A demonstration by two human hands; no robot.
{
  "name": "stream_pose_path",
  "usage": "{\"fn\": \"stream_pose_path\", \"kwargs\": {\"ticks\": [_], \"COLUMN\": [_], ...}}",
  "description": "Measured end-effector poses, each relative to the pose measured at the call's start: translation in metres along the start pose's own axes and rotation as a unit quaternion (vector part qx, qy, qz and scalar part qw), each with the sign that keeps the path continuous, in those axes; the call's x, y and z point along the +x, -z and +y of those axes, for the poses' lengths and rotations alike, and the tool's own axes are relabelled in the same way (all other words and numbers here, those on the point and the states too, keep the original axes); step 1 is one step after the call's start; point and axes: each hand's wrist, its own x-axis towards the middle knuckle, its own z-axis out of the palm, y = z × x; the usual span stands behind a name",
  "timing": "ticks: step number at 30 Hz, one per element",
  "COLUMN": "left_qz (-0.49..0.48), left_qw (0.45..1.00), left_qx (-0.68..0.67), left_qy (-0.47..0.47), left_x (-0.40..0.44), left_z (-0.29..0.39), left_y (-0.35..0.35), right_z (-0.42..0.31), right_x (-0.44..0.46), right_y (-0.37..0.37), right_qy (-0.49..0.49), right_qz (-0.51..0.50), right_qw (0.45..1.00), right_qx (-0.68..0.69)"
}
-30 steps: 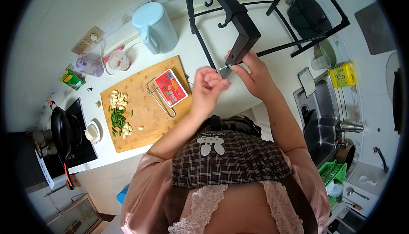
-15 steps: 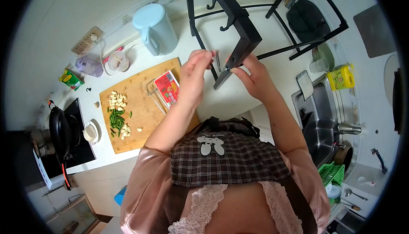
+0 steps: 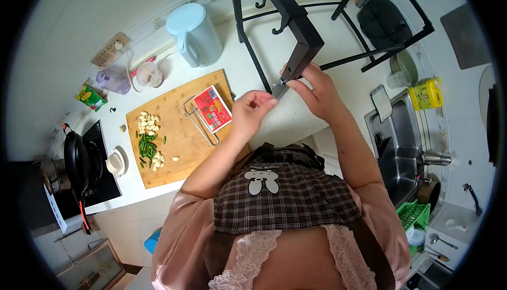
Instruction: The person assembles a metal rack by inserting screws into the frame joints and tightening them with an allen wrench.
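A black metal rack [image 3: 302, 52] with hooks stands tilted over the counter, its near leg end pointing toward me. My right hand [image 3: 318, 93] grips that leg from the right, thumb and fingers closed round it. My left hand [image 3: 254, 111] is pinched at the leg's lower end, just below a small metal bolt. The thin hex key between its fingertips is mostly hidden. Left of my left hand, a cutting board [image 3: 185, 166] bears peeled garlic cloves [image 3: 148, 123], green chillies [image 3: 148, 145], a red-labelled packet [image 3: 212, 109] and a bent wire piece [image 3: 203, 131].
A light blue pitcher [image 3: 196, 36] stands behind the board. At far left a black pan [image 3: 76, 158] sits on the stove. To the right are a sink [image 3: 404, 137], a phone [image 3: 381, 103] at its edge and a yellow container [image 3: 425, 94].
My left hand has moved down and right, swinging the thin metal key from above the bolt to below it. My right hand stays on the leg.
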Motion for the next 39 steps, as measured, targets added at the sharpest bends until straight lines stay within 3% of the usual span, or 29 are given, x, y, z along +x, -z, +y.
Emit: {"fn": "stream_pose_path", "kwargs": {"ticks": [1,4,6,8,9,11,14,16,19,20,22,23,25,26,28,32,34,39], "left_qz": [-0.002,0.011,-0.009,-0.020,-0.020,-0.008,0.017,0.012,0.076,0.076,0.097,0.096,0.100,0.100,0.107,0.084,0.041,0.013], "left_qw": [0.997,1.000,0.999,0.989,0.989,0.954,0.915,0.917,0.972,0.972,0.976,0.976,0.970,0.970,0.946,0.920,0.880,0.902], "left_qx": [0.081,0.005,0.034,-0.094,-0.093,-0.232,-0.340,-0.352,-0.218,-0.218,-0.178,-0.179,-0.055,-0.055,-0.008,0.081,0.164,0.187], "left_qy": [0.013,-0.004,0.001,0.109,0.109,0.188,0.215,0.189,0.045,0.044,-0.084,-0.083,-0.216,-0.217,-0.305,-0.374,-0.444,-0.388], "left_x": [0.006,0.022,0.022,0.017,0.018,0.020,0.025,0.032,0.034,0.031,0.026,0.026,0.027,0.027,0.028,0.011,0.004,-0.007], "left_z": [0.000,0.001,0.009,0.019,0.021,0.026,0.040,0.040,0.043,0.045,0.045,0.045,0.041,0.038,0.036,0.038,0.035,0.050], "left_y": [0.003,0.001,0.004,0.004,0.003,0.002,0.000,-0.004,-0.021,-0.023,-0.027,-0.028,-0.027,-0.026,-0.025,-0.019,-0.017,-0.010], "right_z": [0.001,0.002,-0.002,-0.002,0.001,0.002,0.001,0.001,0.002,0.001,-0.001,0.000,0.002,0.001,0.000,0.002,0.004,0.002], "right_x": [0.000,0.001,0.003,0.003,0.002,0.000,0.003,0.002,0.003,0.004,0.004,0.003,0.003,0.004,0.005,0.004,0.004,0.001], "right_y": [0.000,0.002,0.003,0.003,0.002,-0.001,0.000,-0.002,0.000,-0.001,-0.002,-0.002,-0.001,-0.001,0.001,-0.001,0.001,-0.002], "right_qy": [0.005,0.023,0.012,-0.003,0.002,0.008,0.008,0.019,0.033,0.034,0.040,0.039,0.050,0.050,0.055,0.043,0.030,-0.006], "right_qz": [-0.005,-0.002,-0.009,-0.015,-0.006,-0.001,-0.001,0.015,0.008,0.008,0.009,0.009,0.016,0.016,0.010,0.014,-0.002,0.010], "right_qw": [1.000,1.000,1.000,1.000,1.000,1.000,1.000,1.000,0.999,0.999,0.999,0.999,0.999,0.999,0.998,0.999,0.999,1.000], "right_qx": [0.003,0.002,0.014,0.027,0.011,0.000,0.003,0.000,0.012,0.012,0.012,0.011,-0.001,-0.002,0.008,0.008,0.013,0.025]}}
